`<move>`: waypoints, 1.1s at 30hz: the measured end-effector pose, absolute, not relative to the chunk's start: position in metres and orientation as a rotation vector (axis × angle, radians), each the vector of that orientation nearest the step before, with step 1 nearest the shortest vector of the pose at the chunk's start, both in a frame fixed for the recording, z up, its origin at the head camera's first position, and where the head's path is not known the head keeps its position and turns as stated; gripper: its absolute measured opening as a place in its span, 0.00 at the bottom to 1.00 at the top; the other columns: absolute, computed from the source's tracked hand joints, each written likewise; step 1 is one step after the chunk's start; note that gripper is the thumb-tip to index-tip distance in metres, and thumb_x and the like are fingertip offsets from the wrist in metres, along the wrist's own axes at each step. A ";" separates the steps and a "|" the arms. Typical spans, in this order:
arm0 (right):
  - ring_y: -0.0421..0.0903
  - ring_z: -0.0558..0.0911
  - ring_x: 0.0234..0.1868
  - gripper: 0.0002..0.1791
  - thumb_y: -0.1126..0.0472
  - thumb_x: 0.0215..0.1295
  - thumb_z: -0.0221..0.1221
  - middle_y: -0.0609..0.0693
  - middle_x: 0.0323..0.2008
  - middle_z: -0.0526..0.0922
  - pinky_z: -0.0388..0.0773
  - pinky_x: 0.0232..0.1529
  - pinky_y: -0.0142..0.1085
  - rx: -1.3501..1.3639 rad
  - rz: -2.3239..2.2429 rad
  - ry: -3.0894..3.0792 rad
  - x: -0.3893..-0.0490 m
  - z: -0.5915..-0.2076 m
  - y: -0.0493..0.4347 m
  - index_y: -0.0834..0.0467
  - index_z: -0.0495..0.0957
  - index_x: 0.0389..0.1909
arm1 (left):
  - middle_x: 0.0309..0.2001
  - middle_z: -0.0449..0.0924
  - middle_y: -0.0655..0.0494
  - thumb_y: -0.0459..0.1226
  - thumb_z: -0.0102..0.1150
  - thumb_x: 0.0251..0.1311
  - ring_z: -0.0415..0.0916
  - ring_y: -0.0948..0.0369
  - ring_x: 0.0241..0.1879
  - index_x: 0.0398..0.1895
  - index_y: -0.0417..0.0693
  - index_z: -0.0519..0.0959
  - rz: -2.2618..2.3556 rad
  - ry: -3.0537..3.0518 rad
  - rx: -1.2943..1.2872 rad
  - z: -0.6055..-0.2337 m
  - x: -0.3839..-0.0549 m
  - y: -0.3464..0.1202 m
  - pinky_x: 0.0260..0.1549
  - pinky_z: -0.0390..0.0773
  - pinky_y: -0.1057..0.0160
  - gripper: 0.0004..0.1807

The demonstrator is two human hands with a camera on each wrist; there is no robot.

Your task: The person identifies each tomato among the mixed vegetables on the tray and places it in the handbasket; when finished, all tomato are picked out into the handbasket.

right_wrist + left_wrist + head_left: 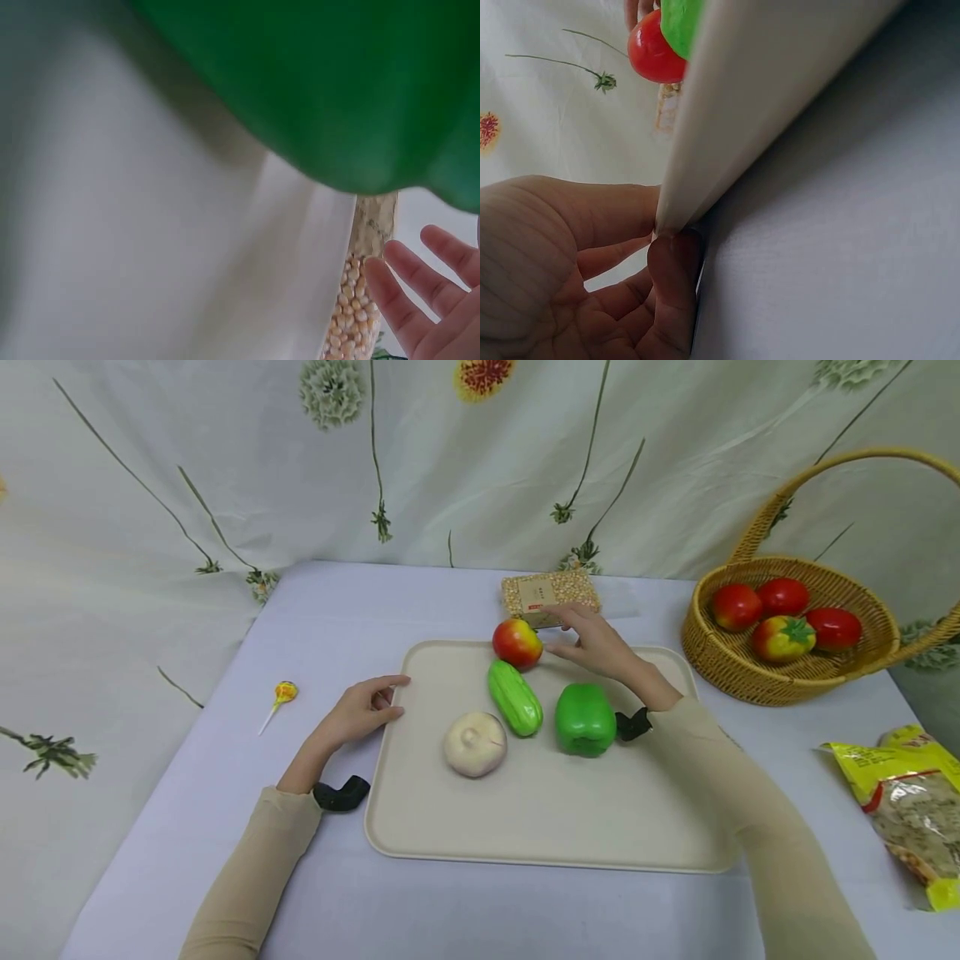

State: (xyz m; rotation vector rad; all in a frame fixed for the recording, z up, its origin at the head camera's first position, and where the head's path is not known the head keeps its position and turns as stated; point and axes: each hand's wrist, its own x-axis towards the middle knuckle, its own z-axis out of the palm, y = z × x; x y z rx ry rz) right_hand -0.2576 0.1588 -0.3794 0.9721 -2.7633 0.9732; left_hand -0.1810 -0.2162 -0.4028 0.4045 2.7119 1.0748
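On the beige tray (540, 827), my left hand (365, 710) pinches the left rim between thumb and fingers; the left wrist view shows the thumb (619, 214) against this edge. My right hand (596, 647) hovers at the tray's far side, fingers spread and holding nothing, just right of a red-yellow round fruit (516, 643). Nearer lie a green cucumber (515, 697), a whitish garlic-like bulb (476, 744) and a green bell pepper (585, 720). The pepper (360, 97) fills the top of the right wrist view, with my right fingers (409, 300) beyond it.
A bag of corn kernels (573, 589) lies behind the tray, close to my right fingers. At right stands a wicker basket (701, 656) with several red fruits, and a yellow snack bag (911, 810) lies nearer. A lollipop (283, 693) lies left of the tray.
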 end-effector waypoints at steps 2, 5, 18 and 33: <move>0.57 0.72 0.53 0.34 0.61 0.59 0.62 0.60 0.61 0.70 0.75 0.47 0.48 1.017 1.036 -2.745 -0.259 -0.380 0.155 0.58 0.63 0.66 | 0.37 0.75 0.43 0.32 0.57 0.59 0.70 0.60 0.31 0.61 0.36 0.69 1.068 2.713 0.406 -0.403 -0.181 -0.216 0.29 0.70 0.67 0.26; 0.57 0.72 0.57 0.35 0.61 0.59 0.62 0.58 0.62 0.69 0.77 0.48 0.49 1.072 1.102 -2.733 -0.261 -0.382 0.149 0.59 0.61 0.67 | 0.37 0.75 0.43 0.32 0.57 0.59 0.70 0.59 0.31 0.62 0.37 0.69 1.064 2.713 0.398 -0.402 -0.181 -0.216 0.29 0.70 0.67 0.26; 0.54 0.62 0.68 0.38 0.60 0.59 0.63 0.54 0.68 0.64 0.67 0.63 0.50 1.213 1.122 -2.757 -0.262 -0.388 0.134 0.54 0.59 0.69 | 0.37 0.75 0.43 0.32 0.57 0.59 0.70 0.59 0.31 0.62 0.37 0.69 1.058 2.714 0.399 -0.402 -0.181 -0.215 0.30 0.70 0.66 0.25; 0.53 0.69 0.63 0.35 0.66 0.59 0.61 0.57 0.67 0.64 0.78 0.51 0.43 1.226 1.259 -2.720 -0.260 -0.391 0.134 0.56 0.61 0.68 | 0.37 0.75 0.43 0.32 0.56 0.59 0.70 0.59 0.31 0.62 0.38 0.69 1.066 2.710 0.380 -0.402 -0.181 -0.216 0.30 0.70 0.66 0.25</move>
